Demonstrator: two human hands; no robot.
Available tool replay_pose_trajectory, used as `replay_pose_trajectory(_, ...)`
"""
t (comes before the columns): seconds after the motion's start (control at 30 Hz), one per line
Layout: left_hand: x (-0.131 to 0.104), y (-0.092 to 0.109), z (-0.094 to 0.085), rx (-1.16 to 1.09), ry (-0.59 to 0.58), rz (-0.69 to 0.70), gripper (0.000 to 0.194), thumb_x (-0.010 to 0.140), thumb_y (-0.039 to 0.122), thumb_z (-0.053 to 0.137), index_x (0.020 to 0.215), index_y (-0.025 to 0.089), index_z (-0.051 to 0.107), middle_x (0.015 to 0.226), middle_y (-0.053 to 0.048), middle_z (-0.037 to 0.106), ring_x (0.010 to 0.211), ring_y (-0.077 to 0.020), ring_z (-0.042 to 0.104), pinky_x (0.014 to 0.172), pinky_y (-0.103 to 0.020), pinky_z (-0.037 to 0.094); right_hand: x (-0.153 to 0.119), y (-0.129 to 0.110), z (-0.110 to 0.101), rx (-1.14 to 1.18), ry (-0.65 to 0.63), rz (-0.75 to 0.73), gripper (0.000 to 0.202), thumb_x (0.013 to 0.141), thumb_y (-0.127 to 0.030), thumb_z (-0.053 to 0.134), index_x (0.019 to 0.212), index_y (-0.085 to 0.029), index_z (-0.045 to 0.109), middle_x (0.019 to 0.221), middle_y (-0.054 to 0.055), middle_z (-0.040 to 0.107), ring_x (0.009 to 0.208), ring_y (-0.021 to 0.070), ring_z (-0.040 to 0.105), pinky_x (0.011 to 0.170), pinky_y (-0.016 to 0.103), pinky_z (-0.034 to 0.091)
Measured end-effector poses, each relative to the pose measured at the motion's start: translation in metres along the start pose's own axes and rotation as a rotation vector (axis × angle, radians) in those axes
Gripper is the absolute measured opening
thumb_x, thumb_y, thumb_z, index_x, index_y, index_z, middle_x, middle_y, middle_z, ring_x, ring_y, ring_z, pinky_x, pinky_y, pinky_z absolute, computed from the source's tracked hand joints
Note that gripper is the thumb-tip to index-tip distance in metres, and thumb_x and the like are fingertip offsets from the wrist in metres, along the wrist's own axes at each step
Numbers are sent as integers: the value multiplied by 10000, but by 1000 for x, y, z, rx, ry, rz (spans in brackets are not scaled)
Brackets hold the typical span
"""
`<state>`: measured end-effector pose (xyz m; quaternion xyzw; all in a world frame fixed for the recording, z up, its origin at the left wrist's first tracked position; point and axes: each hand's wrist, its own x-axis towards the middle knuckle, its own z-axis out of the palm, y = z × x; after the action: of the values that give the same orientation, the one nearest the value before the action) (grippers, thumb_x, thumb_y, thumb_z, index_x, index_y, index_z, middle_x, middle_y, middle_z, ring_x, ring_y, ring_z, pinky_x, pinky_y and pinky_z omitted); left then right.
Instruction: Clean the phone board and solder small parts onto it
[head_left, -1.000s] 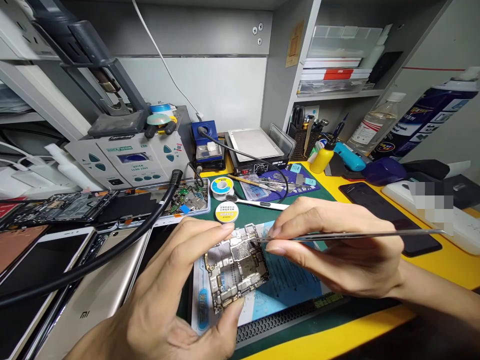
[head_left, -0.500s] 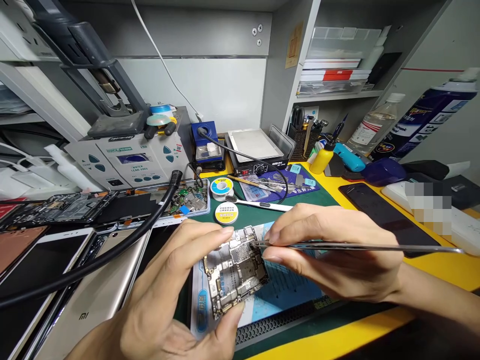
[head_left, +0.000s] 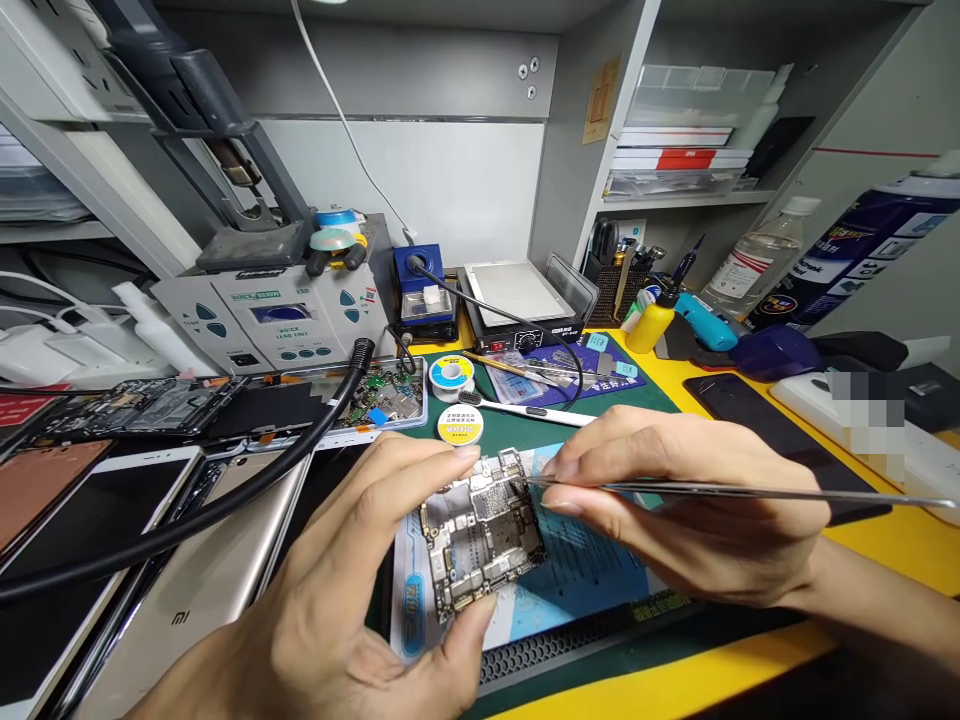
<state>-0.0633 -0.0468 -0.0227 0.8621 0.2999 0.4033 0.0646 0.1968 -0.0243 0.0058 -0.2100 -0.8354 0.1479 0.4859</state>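
A phone circuit board (head_left: 469, 572) is pinched by its opposite edges between the thumb and fingers of my left hand (head_left: 352, 560). It is tilted above a blue and white printed pad (head_left: 585, 590). My right hand (head_left: 682, 490) is closed around a pair of thin metal tweezers (head_left: 757, 493), held almost level. Their tips meet the board near its upper right corner; whether they grip a small part there I cannot make out. My left palm faces the board, and the lower fingers of my right hand are curled beneath the tweezers.
A black hose (head_left: 247, 505) crosses the left side over several phones (head_left: 180, 580). Behind the board are a solder spool (head_left: 450, 374), a round tin (head_left: 459, 425) and a brush (head_left: 525, 409). A hot-air station (head_left: 277, 310) and a heating plate (head_left: 517, 293) stand farther back.
The whole view has shifted slightly, so things appear a little farther right. Both hands keep their holds, and the tweezer tips stay at the board's upper right.
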Motion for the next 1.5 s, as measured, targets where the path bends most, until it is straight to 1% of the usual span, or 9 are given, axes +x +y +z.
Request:
replay_pose_trajectory(0.2, 1, -1, 0, -12, 0, 29, 676, 839, 107, 694, 1475, 136, 466, 1295, -123, 635, 1259, -263, 624, 1115, -398, 564, 1, -1, 0, 12, -6, -9, 143, 888, -43, 814, 973, -134, 744, 808, 80, 812, 732, 155, 792, 692, 200, 667)
replay_pose_trajectory(0.43, 0, 1, 1, -28, 5, -15, 669, 853, 133, 690, 1484, 190, 476, 1284, -115, 664, 1219, -287, 661, 1083, -448, 584, 2, -1, 1, 15, -22, 1, 141, 902, -56, 802, 988, -150, 741, 812, 75, 813, 737, 154, 792, 694, 206, 673)
replay_pose_trajectory(0.6, -1, 0, 1, -7, -4, -4, 685, 844, 123, 700, 1487, 166, 467, 1291, -121, 657, 1225, -281, 657, 1123, -442, 564, 1, -1, 1, 26, -36, 20, 147, 903, -58, 800, 990, -158, 735, 830, 72, 813, 752, 156, 795, 720, 205, 670)
replay_pose_trajectory(0.8, -1, -1, 0, -6, -13, 22, 699, 828, 128, 724, 1478, 150, 469, 1302, -132, 644, 1227, -286, 660, 1115, -423, 577, -1, -2, 1, 17, -37, 23, 123, 927, -86, 777, 999, -177, 734, 824, 59, 814, 741, 155, 792, 709, 212, 668)
replay_pose_trajectory(0.97, -2, 0, 0, 7, -13, 2, 688, 840, 136, 715, 1482, 152, 466, 1313, -125, 638, 1236, -272, 653, 1140, -410, 559, -1, -1, 1, 5, -58, 19, 101, 925, -90, 787, 972, -164, 737, 820, 66, 816, 732, 150, 793, 714, 200, 660)
replay_pose_trajectory(1.2, -3, 0, 1, 3, 25, -7, 697, 833, 154, 726, 1485, 180, 480, 1278, -122, 669, 1223, -307, 668, 1095, -464, 590, -1, -1, 1, -22, -64, 13, 101, 931, -105, 777, 987, -181, 741, 825, 55, 815, 738, 152, 793, 708, 205, 657)
replay_pose_trajectory(1.37, -4, -3, 0, 6, 5, 37, 710, 830, 147, 738, 1488, 134, 471, 1303, -137, 643, 1268, -287, 640, 1138, -398, 569, -2, -2, 0, -61, -88, 3, 59, 956, -136, 767, 976, -181, 736, 835, 55, 808, 736, 140, 790, 720, 181, 649)
replay_pose_trajectory(1.43, -3, -5, 1, 12, 5, 53, 720, 828, 142, 737, 1494, 121, 465, 1314, -144, 635, 1281, -287, 629, 1147, -395, 564, -2, -2, -2, -76, -118, 0, 51, 967, -139, 757, 985, -181, 733, 852, 58, 807, 751, 136, 792, 729, 175, 647)
replay_pose_trajectory(1.5, -3, -6, 1, 23, 3, 58, 726, 830, 145, 738, 1501, 117, 462, 1318, -147, 633, 1284, -289, 625, 1156, -409, 558, -1, -2, -3, -88, -121, -5, 49, 969, -139, 757, 990, -176, 733, 859, 58, 808, 757, 132, 792, 737, 171, 645)
